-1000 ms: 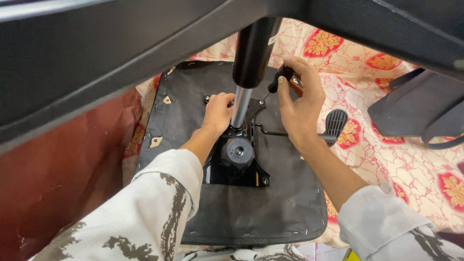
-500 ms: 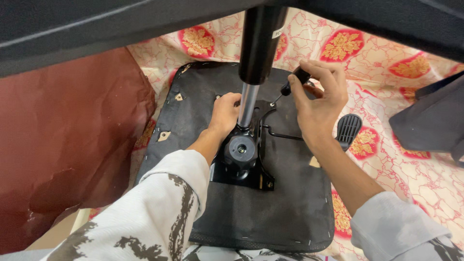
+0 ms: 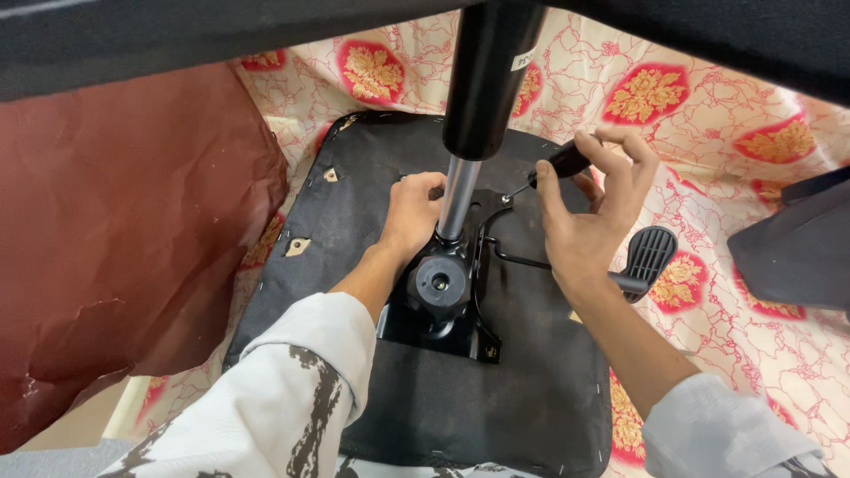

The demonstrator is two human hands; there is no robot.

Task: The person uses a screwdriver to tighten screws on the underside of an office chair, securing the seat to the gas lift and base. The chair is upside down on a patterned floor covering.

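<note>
Compared with the frames of a second ago, the view is seen to have shifted left and closer, so that more of the crumpled reddish-brown paper sheet (image 3: 115,239) is taken in; the hands themselves are found nearly where they were. The upturned black fabric-covered chair seat (image 3: 354,204) is laid on a cream floor covering printed with red and gold medallions (image 3: 708,115), with the black metal tilt mechanism plate (image 3: 443,310) mounted at its middle and the black-sleeved chrome gas cylinder (image 3: 460,195) standing up from it. The left hand (image 3: 412,212) is pressed flat on the plate just beside the cylinder base, closed on nothing that can be seen. The right hand (image 3: 589,208) is closed around the black handle of a screwdriver (image 3: 549,170), whose tip is set at a screw on the plate's far right corner. The work is judged to be unchanged: fastening at that corner. A black ribbed plastic lever paddle (image 3: 646,257) lies near the right wrist. No containers are in view.
</note>
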